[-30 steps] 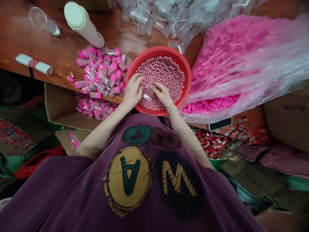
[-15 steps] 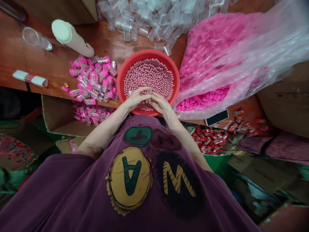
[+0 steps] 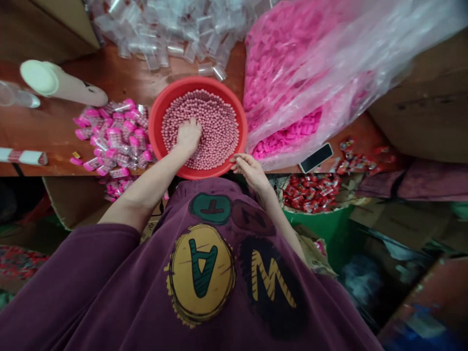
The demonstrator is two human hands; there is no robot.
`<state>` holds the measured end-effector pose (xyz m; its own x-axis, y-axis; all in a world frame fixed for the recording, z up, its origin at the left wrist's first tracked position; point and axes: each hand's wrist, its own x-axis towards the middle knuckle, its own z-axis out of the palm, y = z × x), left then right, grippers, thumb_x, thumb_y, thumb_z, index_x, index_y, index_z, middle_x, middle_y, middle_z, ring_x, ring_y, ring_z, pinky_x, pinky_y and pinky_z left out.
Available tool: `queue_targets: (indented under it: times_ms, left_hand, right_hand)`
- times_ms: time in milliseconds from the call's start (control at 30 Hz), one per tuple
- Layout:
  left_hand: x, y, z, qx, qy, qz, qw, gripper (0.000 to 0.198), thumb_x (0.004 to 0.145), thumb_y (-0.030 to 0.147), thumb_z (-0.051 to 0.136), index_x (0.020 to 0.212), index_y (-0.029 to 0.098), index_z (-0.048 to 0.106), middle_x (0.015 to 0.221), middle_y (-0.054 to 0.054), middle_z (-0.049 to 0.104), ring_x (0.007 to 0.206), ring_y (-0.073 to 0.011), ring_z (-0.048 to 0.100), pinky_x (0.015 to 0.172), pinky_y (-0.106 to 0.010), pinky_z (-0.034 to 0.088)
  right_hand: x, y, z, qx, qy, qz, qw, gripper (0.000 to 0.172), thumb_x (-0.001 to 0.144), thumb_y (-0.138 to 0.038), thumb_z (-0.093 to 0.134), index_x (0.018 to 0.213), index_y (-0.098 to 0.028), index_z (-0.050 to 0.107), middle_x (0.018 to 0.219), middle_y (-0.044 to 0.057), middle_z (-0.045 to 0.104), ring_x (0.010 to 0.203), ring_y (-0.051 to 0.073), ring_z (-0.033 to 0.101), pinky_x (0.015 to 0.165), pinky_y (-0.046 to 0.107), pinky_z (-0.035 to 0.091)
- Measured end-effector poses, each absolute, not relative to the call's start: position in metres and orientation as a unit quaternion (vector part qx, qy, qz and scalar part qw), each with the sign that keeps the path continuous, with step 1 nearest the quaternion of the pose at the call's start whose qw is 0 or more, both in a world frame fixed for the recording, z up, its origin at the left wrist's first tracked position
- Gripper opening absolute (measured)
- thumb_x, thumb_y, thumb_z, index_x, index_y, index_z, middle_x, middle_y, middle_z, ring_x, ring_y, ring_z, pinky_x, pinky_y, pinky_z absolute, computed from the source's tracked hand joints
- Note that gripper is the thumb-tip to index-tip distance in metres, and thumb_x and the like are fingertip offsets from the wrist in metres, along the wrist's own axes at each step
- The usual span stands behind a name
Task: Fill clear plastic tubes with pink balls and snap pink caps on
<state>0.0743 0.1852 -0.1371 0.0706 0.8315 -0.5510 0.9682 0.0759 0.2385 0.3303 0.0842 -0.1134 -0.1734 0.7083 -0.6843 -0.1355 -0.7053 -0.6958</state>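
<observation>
A red bowl (image 3: 242,114) holds many small pink beads (image 3: 215,126). My left hand (image 3: 189,135) reaches down into the beads on the left side of the bowl. Its fingers are curled, and their tips, with anything in them, are hidden. My right hand (image 3: 252,171) is beside the bowl's lower right rim, close to the open plastic bag (image 3: 292,92) full of pink caps (image 3: 288,141). Its fingers are loosely bent and somewhat apart; I see nothing in them. Left of the bowl lies a pile of filled, pink-capped small bottles (image 3: 117,139).
Clear empty tubes (image 3: 175,34) are heaped behind the bowl. At the left stand a pale tumbler (image 3: 66,83) and a cardboard box (image 3: 47,29). A phone (image 3: 316,158) lies near the right table edge, above a container of red-wrapped pieces (image 3: 310,192).
My hands were together over the bowl around a small clear tube. They have parted: the left moved into the beads, the right to the rim. The view has shifted right.
</observation>
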Motion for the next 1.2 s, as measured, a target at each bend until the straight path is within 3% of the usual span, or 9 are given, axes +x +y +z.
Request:
queue_targets:
  times_ms: [200,367,467,633,767,867,967,1100,1200]
  left_hand:
    - [0.115,0.172,-0.183,0.615,0.656,0.037,0.435,0.054,0.085,-0.004,0.057,0.133,0.010,0.078,0.146,-0.020,0.073,0.134,-0.0350,0.070,0.121,-0.047,0.053]
    - [0.093,0.158,-0.187,0.459,0.637,0.228,0.577,0.061,0.071,0.010,0.082,0.132,0.009,0.079,0.131,-0.013,0.081,0.121,-0.0291,0.074,0.118,-0.045,0.055]
    - [0.079,0.144,-0.165,0.399,0.598,0.303,0.626,0.051,0.081,0.022,0.080,0.131,0.012,0.078,0.132,-0.011,0.081,0.124,-0.0248,0.073,0.120,-0.042,0.053]
    - [0.073,0.132,-0.117,0.272,0.540,0.350,0.715,0.040,0.094,0.028,0.071,0.132,0.016,0.072,0.121,-0.009,0.079,0.111,-0.0192,0.074,0.091,-0.030,0.056]
    - [0.072,0.131,-0.093,0.215,0.535,0.338,0.744,0.026,0.103,0.034,0.060,0.119,0.018,0.072,0.099,-0.005,0.075,0.086,-0.0163,0.071,0.076,-0.027,0.052]
    - [0.071,0.130,-0.088,0.205,0.535,0.343,0.745,0.057,0.114,0.060,0.036,0.113,0.017,0.074,0.087,-0.007,0.072,0.069,-0.0171,0.064,0.066,-0.030,0.047]
    - [0.072,0.129,-0.092,0.226,0.547,0.332,0.735,0.082,0.113,0.076,0.024,0.102,0.015,0.077,0.079,-0.009,0.071,0.061,-0.0173,0.059,0.063,-0.031,0.043]
    - [0.082,0.123,-0.089,0.184,0.604,0.314,0.709,0.073,0.116,0.066,0.039,0.075,0.017,0.074,0.063,-0.005,0.064,0.057,-0.0146,0.053,0.065,-0.031,0.046]
    - [0.090,0.121,-0.067,0.143,0.616,0.366,0.683,0.056,0.107,0.045,0.067,0.058,0.018,0.070,0.047,-0.001,0.052,0.048,-0.0119,0.041,0.052,-0.030,0.035]
  right_hand:
    - [0.354,0.072,-0.124,-0.620,-0.246,0.674,0.318,0.060,0.075,-0.072,0.095,0.107,-0.026,0.075,0.100,0.000,0.082,0.075,0.011,0.070,0.068,0.025,0.057]
    - [0.340,0.091,-0.129,-0.594,-0.327,0.673,0.298,0.050,0.088,-0.068,0.085,0.113,-0.027,0.071,0.104,0.001,0.081,0.081,0.014,0.071,0.077,0.029,0.061]
    - [0.325,0.113,-0.131,-0.579,-0.410,0.647,0.281,0.045,0.095,-0.065,0.076,0.117,-0.026,0.069,0.108,0.003,0.079,0.083,0.016,0.072,0.083,0.034,0.063]
    - [0.297,0.156,-0.119,-0.498,-0.581,0.589,0.261,0.029,0.107,-0.042,0.057,0.127,-0.025,0.069,0.114,0.007,0.076,0.101,0.023,0.073,0.100,0.045,0.063]
    - [0.275,0.179,-0.102,-0.401,-0.720,0.509,0.248,0.028,0.107,-0.026,0.053,0.127,-0.026,0.073,0.125,0.009,0.075,0.123,0.027,0.068,0.117,0.052,0.055]
    - [0.264,0.184,-0.095,-0.373,-0.760,0.482,0.228,0.030,0.107,-0.021,0.052,0.125,-0.026,0.076,0.119,0.009,0.073,0.118,0.027,0.067,0.114,0.051,0.055]
    - [0.260,0.183,-0.092,-0.363,-0.768,0.484,0.211,0.028,0.107,-0.025,0.054,0.120,-0.025,0.078,0.110,0.009,0.071,0.110,0.027,0.066,0.109,0.051,0.057]
    - [0.264,0.180,-0.075,-0.328,-0.752,0.541,0.182,0.022,0.101,-0.039,0.064,0.112,-0.026,0.079,0.110,0.010,0.077,0.110,0.030,0.071,0.108,0.055,0.059]
    - [0.269,0.175,-0.059,-0.350,-0.711,0.597,0.125,0.026,0.092,-0.051,0.073,0.109,-0.032,0.078,0.117,0.011,0.082,0.118,0.036,0.076,0.118,0.065,0.058]
